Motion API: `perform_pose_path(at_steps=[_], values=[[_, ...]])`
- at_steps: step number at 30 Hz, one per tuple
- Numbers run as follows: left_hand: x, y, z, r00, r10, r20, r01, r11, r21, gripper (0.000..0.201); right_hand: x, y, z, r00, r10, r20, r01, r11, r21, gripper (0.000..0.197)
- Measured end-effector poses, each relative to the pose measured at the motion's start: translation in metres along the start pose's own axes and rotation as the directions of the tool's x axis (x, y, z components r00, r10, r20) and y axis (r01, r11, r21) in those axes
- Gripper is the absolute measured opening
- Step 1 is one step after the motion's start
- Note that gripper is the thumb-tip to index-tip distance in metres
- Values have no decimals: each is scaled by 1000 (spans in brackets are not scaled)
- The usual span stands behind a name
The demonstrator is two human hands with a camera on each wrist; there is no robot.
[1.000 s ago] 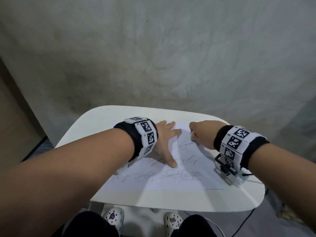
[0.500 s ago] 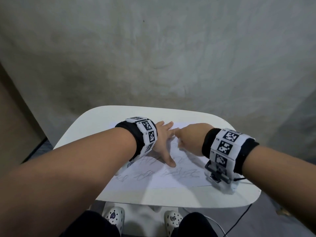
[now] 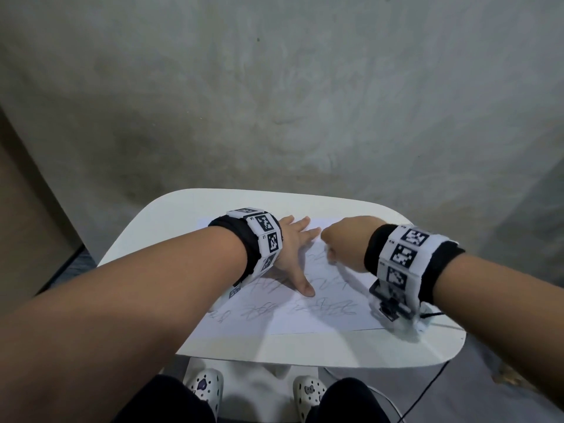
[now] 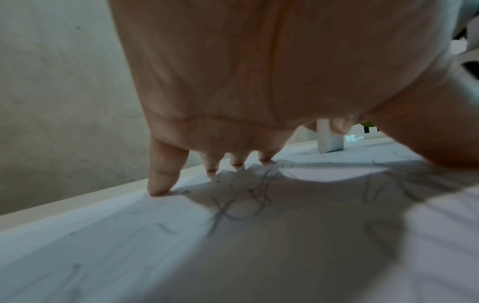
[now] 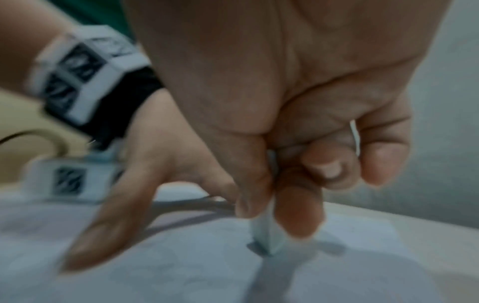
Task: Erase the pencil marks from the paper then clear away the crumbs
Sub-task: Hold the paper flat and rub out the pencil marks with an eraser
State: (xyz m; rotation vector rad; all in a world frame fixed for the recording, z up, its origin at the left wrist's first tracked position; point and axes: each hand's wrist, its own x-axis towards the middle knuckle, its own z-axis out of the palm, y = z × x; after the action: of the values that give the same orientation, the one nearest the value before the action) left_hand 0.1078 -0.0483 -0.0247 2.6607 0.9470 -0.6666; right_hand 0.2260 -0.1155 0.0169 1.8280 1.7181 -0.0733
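A white sheet of paper [image 3: 311, 319] covered in grey pencil scribbles [image 3: 323, 309] lies on a small white table [image 3: 171, 218]. My left hand [image 3: 293, 248] lies flat on the paper with fingers spread, fingertips [image 4: 160, 184] pressing down. My right hand [image 3: 345, 242] is curled just right of it. In the right wrist view its thumb and fingers pinch a white eraser [image 5: 267, 239], whose tip touches the paper. The same eraser [image 4: 329, 139] shows upright beyond my left palm. Faint marks and specks [image 4: 166, 227] lie on the paper near my left fingers.
The table is small with rounded corners; its front edge [image 3: 305, 358] is near my knees. A grey concrete wall [image 3: 274, 102] rises right behind it. A black cable [image 3: 427, 389] trails on the floor at the right, and my feet in white clogs [image 3: 204, 389] stand under the table.
My right hand with the eraser has slid left across the top of the paper, close to my left fingertips. The left hand has stayed pressed in place.
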Motion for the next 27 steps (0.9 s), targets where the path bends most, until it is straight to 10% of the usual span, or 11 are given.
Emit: perform_pose_path(at_steps=[27], values=[[-1, 4, -2, 1000, 3, 15, -3, 1000, 2, 130, 9, -2, -6, 997, 77, -10, -78, 997, -23, 36]])
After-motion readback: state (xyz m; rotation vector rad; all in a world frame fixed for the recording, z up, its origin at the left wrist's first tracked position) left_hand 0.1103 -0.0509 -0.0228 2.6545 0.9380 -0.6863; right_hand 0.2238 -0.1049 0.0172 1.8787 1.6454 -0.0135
